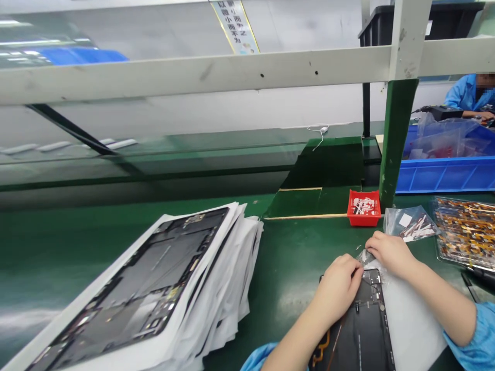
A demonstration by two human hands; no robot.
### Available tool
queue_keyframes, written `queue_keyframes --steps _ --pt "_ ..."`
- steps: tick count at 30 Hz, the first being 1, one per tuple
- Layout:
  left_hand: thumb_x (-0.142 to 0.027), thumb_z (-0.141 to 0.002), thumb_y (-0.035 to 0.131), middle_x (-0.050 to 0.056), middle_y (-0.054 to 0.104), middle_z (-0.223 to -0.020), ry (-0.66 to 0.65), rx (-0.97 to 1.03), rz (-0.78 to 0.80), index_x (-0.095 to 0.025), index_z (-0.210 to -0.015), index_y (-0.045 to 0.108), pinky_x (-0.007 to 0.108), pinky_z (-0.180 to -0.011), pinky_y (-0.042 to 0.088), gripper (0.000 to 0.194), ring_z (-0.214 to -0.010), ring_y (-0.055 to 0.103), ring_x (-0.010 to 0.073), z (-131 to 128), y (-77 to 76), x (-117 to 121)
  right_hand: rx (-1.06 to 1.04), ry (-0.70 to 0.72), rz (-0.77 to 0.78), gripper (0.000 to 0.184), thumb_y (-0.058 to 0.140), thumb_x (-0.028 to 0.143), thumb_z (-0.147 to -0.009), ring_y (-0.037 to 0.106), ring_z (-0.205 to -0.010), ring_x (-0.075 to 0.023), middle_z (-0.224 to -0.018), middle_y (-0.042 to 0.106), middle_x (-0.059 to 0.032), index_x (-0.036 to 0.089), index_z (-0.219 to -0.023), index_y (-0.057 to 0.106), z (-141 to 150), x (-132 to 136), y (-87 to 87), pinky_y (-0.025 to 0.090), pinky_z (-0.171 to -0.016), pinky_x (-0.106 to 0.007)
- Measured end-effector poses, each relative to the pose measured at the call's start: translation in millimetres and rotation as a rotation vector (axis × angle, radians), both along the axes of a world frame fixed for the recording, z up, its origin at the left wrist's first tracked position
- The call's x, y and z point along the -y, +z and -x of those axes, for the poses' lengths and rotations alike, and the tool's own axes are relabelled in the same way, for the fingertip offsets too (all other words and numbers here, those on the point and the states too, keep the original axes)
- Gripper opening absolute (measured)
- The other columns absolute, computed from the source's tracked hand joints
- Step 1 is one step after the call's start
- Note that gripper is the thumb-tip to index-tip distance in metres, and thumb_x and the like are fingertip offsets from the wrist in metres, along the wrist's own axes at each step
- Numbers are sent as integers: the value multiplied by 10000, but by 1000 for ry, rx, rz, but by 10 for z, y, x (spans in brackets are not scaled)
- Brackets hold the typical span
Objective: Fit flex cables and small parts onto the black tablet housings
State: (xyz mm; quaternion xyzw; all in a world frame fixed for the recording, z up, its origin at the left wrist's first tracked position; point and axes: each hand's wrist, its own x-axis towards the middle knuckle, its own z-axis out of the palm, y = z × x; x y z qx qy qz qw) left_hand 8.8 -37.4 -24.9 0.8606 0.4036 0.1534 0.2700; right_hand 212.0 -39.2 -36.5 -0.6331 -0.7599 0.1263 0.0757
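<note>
An opened tablet housing [361, 330] is laid flat on the green counter [294, 257]. Its top edge is covered by the left hand [340, 283], grip curled together on the housing. A clear film [367, 256] at that edge is pinched by the right hand [390, 252]. Left of the housing, stacked housings [154, 288] are seen; beyond it, a red tray [363, 207].

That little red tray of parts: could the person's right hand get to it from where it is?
Probably yes. The red tray sits on the green bench just beyond the right hand, with only bare mat between them. The green post stands beside it, not across the path.
</note>
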Motion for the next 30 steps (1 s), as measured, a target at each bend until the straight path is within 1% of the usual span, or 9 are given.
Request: queue_keyframes --steps 6,11,14,18,22,26,28,30 --pt "-236 -990 468 65 687 -944 25 -24 3 -201 -891 652 355 -849 473 212 -920 613 232 51 66 45 -21 10 -29 227 616 331 -999 672 -983 -200 -1161 673 -71 174 -1158 655 -23 16 -44 579 -861 -407" --pt "-295 -1001 463 41 703 -862 70 -54 0 -226 -874 634 343 -772 454 224 -851 618 232 110 99 105 -56 0 -47 220 619 327 -997 671 -992 -203 -1157 674 -70 171 -1147 658 -33 32 -53 576 -870 -413" --pt "-318 -1004 456 38 692 -845 88 -66 -3 -228 -868 615 339 -756 449 228 -837 619 229 152 115 154 -78 -10 -56 218 619 328 -997 670 -992 -203 -1157 674 -70 171 -1144 659 -40 33 -65 575 -872 -412" --pt "-335 -1006 440 43 685 -854 116 -68 -5 -224 -871 605 340 -749 449 241 -839 615 228 230 151 203 -102 -21 -77 221 621 331 -996 670 -994 -205 -1155 675 -70 169 -1142 659 -55 20 -101 572 -877 -417" --pt "-368 -1004 433 33 679 -849 156 -46 -4 -230 -869 598 336 -746 451 254 -842 623 226 353 197 198 -127 -16 -127 210 616 330 -998 669 -973 -197 -1137 676 -65 169 -1126 660 -79 15 -105 574 -858 -401" --pt "-389 -1001 420 30 683 -858 200 -33 -18 -234 -864 592 340 -759 457 270 -851 631 228 499 220 144 -147 -4 -204 178 562 295 -1022 661 -951 -184 -1098 682 -55 180 -1102 673 -107 44 -1 546 -832 -359" --pt "-403 -1000 412 35 685 -868 232 -44 -25 -233 -869 591 348 -769 459 279 -866 633 234 559 218 104 -147 0 -249 202 509 270 -1040 659 -949 -173 -1075 692 -49 212 -1090 696 -124 77 97 509 -817 -310" --pt "-414 -997 405 41 684 -870 258 -55 -29 -231 -873 591 354 -770 462 289 -870 633 240 599 208 61 -142 1 -297 249 474 280 -1049 661 -938 -166 -1048 704 -47 248 -1080 720 -144 124 218 474 -789 -276"
